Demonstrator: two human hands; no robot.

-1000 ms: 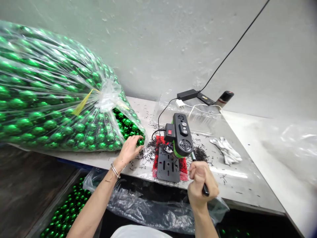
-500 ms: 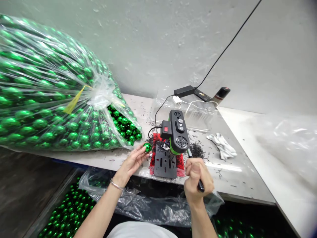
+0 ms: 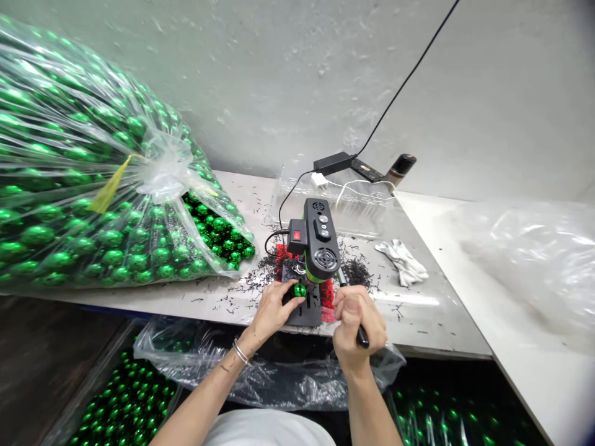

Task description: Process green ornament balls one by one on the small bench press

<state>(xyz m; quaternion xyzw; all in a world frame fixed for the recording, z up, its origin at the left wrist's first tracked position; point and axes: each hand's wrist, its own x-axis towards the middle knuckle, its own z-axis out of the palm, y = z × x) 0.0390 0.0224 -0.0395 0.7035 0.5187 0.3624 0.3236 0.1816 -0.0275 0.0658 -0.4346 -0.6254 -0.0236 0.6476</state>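
Thumb and fingers of my left hand [image 3: 274, 305] pinch a shiny green ball [image 3: 300, 290] over the slotted black base plate [image 3: 303, 314], just in front of the machine's head. My right hand [image 3: 357, 323] is wrapped round the black-ended lever [image 3: 362, 337] at the machine's right side. The black and green drill-like machine [image 3: 321, 241] has a box with a red switch [image 3: 296, 235] on its left. A red sheet [image 3: 328, 300] lies under the base, with black shavings [image 3: 357, 272] scattered around. The machine's head hides the area directly beneath it.
A large clear bag of green balls [image 3: 83, 186] fills the left of the table. White gloves [image 3: 402, 262] lie to the right. Behind are a black adapter [image 3: 333, 163], cables and a dark-capped bottle [image 3: 400, 167]. More green balls [image 3: 125, 396] sit below the table edge.
My left hand has moved right with the green ball, from beside the base to over the plate. My right hand still grips the lever. The whole view has shifted slightly.
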